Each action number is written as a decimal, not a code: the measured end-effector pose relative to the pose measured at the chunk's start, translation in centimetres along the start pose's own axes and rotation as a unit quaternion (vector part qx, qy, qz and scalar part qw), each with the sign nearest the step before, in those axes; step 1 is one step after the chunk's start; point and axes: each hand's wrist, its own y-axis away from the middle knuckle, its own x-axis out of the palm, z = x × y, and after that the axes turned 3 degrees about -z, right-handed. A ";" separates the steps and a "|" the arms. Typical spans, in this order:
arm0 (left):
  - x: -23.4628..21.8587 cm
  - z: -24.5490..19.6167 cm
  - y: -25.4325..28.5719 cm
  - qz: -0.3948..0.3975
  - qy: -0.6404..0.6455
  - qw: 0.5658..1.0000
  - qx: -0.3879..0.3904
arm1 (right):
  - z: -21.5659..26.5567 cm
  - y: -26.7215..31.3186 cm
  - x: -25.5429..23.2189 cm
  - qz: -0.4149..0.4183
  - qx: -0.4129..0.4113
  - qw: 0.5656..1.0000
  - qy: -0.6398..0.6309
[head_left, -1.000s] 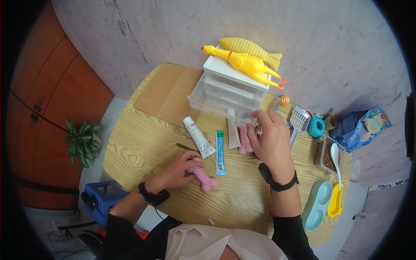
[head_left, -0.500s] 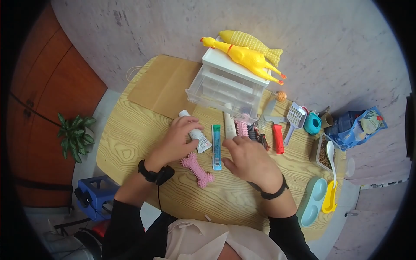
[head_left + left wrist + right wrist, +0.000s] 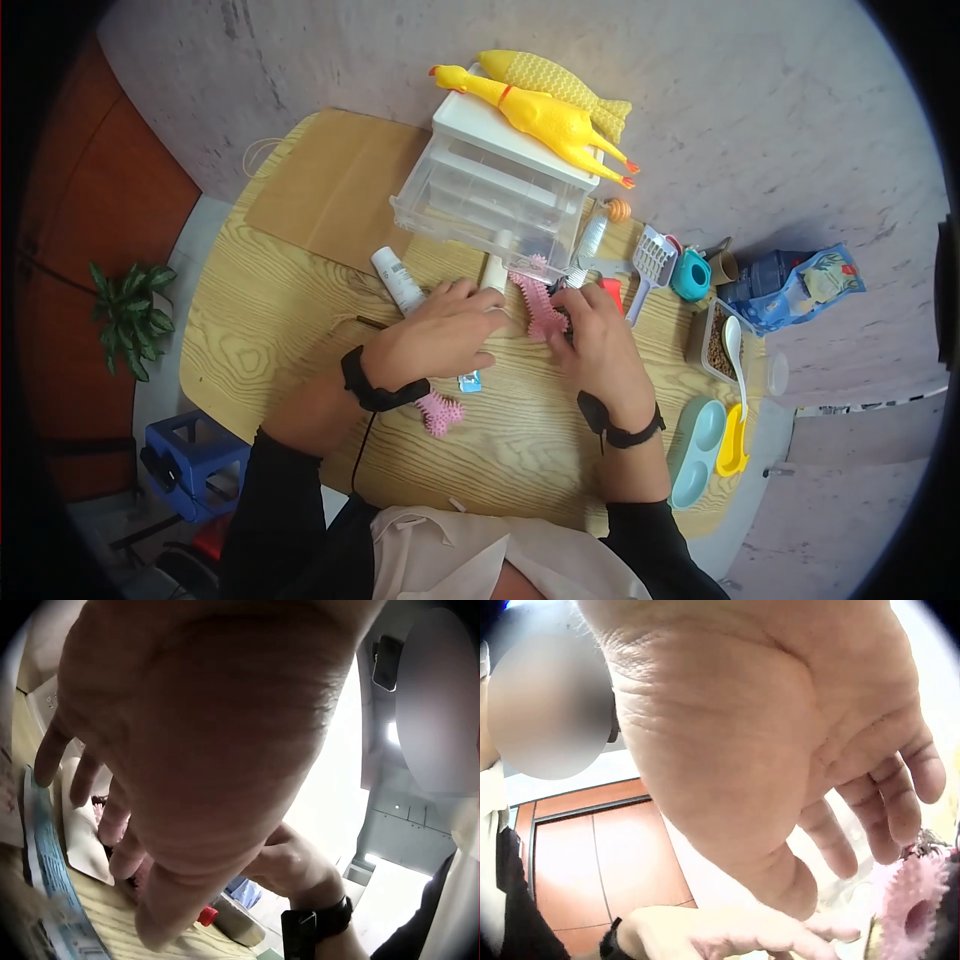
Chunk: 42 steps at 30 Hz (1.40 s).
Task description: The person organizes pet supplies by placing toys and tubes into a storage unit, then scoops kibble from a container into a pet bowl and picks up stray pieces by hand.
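Observation:
My left hand (image 3: 435,335) reaches across the middle of the table, palm down, its loosely bent fingers at the lower end of a beige tube (image 3: 81,832). Beneath it, a blue sachet (image 3: 469,381) and a pink spiky bone toy (image 3: 438,412) are partly covered. A white printed tube (image 3: 397,278) lies just beyond that hand. To the right, my right hand (image 3: 605,355) hovers with relaxed fingers beside another pink spiky toy (image 3: 540,300). In the right wrist view this toy (image 3: 911,907) sits just past the fingertips, and nothing shows in the palm.
A clear drawer unit (image 3: 480,225) stands behind, a drawer pulled out, with a yellow rubber chicken (image 3: 545,115) and a yellow fish toy (image 3: 560,85) on top. At right are a litter scoop (image 3: 655,262), a kibble box (image 3: 705,345) and a double bowl (image 3: 697,450). Brown paper (image 3: 330,185) lies at left.
My left hand has left the pink bone toy, passed over the white tube and moved right to the beige tube. My right hand came down from the drawer front and is now beside the other pink toy.

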 end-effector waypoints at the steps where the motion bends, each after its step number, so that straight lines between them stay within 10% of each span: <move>1: -0.2 0.0 0.0 -0.005 -0.010 1.000 -0.011 | -0.6 -0.2 0.5 0.019 -0.022 0.999 0.019; 8: 0.1 -0.2 -0.3 -0.159 0.045 0.986 0.029 | 2.2 0.1 1.7 0.048 -0.115 0.983 -0.133; 11: 0.7 0.0 0.2 -0.088 -0.014 0.996 0.016 | 1.3 0.1 1.3 0.130 -0.088 0.973 -0.169; 17: 0.9 0.1 0.1 -0.099 -0.019 0.995 0.008 | -2.4 -0.8 3.7 -0.044 -0.015 0.996 0.071; 28: 1.7 -1.3 -0.1 -0.180 0.008 0.981 0.073 | -2.8 0.6 4.8 0.023 0.030 0.990 0.133; 34: 0.6 -2.7 0.3 -0.102 0.067 0.991 0.052 | -3.1 2.8 2.7 -0.022 0.145 0.987 -0.071; 37: 1.2 -4.0 -0.1 -0.133 0.151 0.979 0.047 | 0.7 3.6 -0.1 -0.018 0.247 0.900 -0.359; 40: 4.1 -4.3 -1.6 -0.161 0.403 0.901 0.005 | 2.4 4.9 0.0 -0.053 0.010 0.978 -0.200; 42: 5.9 -3.1 -2.5 -0.181 0.571 0.800 0.025 | 5.0 5.2 -1.8 -0.043 0.046 0.973 -0.222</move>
